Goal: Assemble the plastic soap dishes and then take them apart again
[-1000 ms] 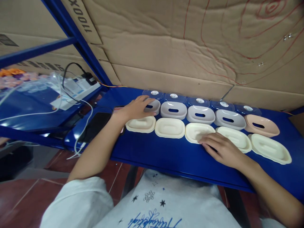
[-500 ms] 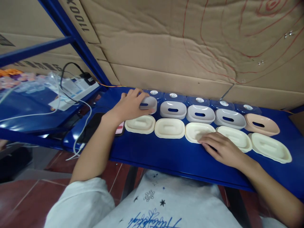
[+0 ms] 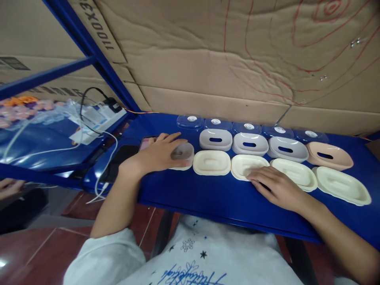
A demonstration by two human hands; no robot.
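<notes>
My left hand (image 3: pixel 158 153) is wrapped round a grey slotted oval soap dish tray (image 3: pixel 186 152), fingers over its far side and thumb along the near side. The tray sits on or just above the leftmost cream oval base (image 3: pixel 181 168), which it mostly hides; I cannot tell if they touch. My right hand (image 3: pixel 274 184) is curled, fingertips and thumb closed at the front rim of the middle cream base (image 3: pixel 241 163). Other cream bases (image 3: pixel 211 162) lie in the same row. Behind them stand grey slotted trays (image 3: pixel 215 139) and one peach tray (image 3: pixel 329 154).
Clear lids (image 3: pixel 190 122) with round stickers line the back of the blue table (image 3: pixel 190 194), against a cardboard wall (image 3: pixel 192 71). Left of my hand lie a dark phone (image 3: pixel 118 160) and a white cable (image 3: pixel 97 186). Another person's hand (image 3: pixel 10 188) shows at far left.
My left hand has brought the grey tray toward me from the back row, over the leftmost cream base, uncovering the lid behind. My right hand has stayed at the middle base.
</notes>
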